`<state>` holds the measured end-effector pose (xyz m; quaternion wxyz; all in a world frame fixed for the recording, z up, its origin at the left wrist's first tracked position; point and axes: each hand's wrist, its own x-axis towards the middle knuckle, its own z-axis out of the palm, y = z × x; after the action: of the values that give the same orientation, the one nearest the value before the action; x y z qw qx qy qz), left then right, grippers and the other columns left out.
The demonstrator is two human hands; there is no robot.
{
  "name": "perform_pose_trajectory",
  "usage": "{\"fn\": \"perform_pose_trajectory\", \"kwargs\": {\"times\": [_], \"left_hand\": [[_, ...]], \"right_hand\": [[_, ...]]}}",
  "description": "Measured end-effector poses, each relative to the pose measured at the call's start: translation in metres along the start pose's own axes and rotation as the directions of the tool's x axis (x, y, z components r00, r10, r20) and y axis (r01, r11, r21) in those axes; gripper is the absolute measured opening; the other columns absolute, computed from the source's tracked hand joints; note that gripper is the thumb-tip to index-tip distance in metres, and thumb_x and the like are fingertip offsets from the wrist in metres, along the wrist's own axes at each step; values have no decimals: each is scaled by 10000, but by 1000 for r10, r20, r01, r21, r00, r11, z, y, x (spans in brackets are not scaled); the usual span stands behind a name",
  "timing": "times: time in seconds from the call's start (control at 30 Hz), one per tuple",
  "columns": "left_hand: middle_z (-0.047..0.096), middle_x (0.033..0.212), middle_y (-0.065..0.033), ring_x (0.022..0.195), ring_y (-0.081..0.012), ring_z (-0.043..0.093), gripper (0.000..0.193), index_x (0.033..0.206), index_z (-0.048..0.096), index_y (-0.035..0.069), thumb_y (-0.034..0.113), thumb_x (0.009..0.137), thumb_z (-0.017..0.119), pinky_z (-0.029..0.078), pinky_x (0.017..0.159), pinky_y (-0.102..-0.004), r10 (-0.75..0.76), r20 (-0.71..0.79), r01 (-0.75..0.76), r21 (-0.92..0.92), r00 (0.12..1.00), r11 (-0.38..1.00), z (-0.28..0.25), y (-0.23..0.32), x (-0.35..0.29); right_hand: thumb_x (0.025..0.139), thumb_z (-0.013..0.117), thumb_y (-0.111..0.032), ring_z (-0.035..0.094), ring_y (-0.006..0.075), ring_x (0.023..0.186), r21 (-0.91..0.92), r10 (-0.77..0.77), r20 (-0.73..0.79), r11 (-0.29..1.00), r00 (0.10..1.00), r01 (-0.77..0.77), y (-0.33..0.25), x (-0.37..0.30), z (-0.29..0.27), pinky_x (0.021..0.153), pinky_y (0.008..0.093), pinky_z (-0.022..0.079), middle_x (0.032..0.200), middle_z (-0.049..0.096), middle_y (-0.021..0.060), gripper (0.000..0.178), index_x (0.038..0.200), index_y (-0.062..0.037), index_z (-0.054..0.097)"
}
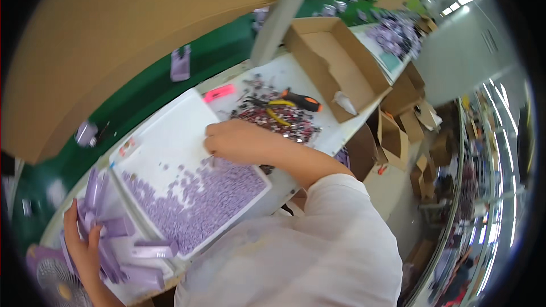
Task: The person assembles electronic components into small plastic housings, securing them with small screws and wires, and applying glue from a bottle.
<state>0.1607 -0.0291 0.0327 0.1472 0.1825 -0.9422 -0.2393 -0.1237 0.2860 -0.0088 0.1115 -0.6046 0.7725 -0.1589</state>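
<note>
My left hand (84, 253) is at the lower left, its thumb and fingers closed around a lilac plastic housing (87, 216) among several similar lilac parts (149, 276). The fingers partly hide what they grip. Over the white tray (170, 122), my right hand (239, 141) points its bent fingertips down, pinched together. Whatever is between them is too small to make out. Many small lilac pieces (213, 202) cover the near part of that tray, just below my right hand.
Beyond my right hand lie a heap of small metal parts (293, 128), yellow-handled pliers (278, 115), an orange-and-black screwdriver (304, 101) and a pink piece (219, 92). An open cardboard box (341, 116) stands farther right. A green conveyor belt (148, 88) runs behind; a small fan (57, 281) is lower left.
</note>
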Motion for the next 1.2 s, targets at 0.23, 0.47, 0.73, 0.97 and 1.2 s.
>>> {"fn": "perform_pose_trajectory", "kwargs": {"times": [0.23,0.47,0.73,0.97,1.2], "left_hand": [[480,1307,-134,1182,-285,483,531,1337,389,5,151,865,584,398,964,-328,29,-126,-48,-149,992,988,11,-28,4],[586,1153,-92,998,-181,595,562,1283,451,68,510,944,374,533,652,-282,-221,507,532,-844,833,67,29,40,14],[557,1218,-97,1104,-203,557,540,1290,458,89,496,940,399,519,735,-249,-341,482,474,-873,807,-112,56,109,26],[573,1193,-107,1062,-213,581,514,1239,496,60,470,933,443,514,778,-228,-476,428,409,-900,768,-151,58,96,26],[561,1214,-101,1054,-202,585,516,1248,487,69,475,933,437,516,781,-228,-252,515,490,-857,819,-157,59,89,28]], "right_hand": [[757,578,-75,593,353,830,-25,-20,109,999,994,23,-17,16,-10,715,434,471,866,566,162,80,796,-7,564],[781,618,-104,575,319,864,376,-172,-366,872,915,314,-41,53,-8,749,393,468,849,559,143,122,858,-9,614],[783,617,-118,546,271,912,474,-153,-517,768,842,431,-86,74,6,743,346,475,897,539,115,127,869,-26,629],[731,592,-92,557,257,866,437,-245,-504,755,828,489,-83,69,3,745,344,476,834,560,101,149,845,-42,673],[721,584,-80,579,285,819,468,-158,-424,805,892,365,-83,67,1,726,364,487,848,573,112,118,800,-36,660]]}}
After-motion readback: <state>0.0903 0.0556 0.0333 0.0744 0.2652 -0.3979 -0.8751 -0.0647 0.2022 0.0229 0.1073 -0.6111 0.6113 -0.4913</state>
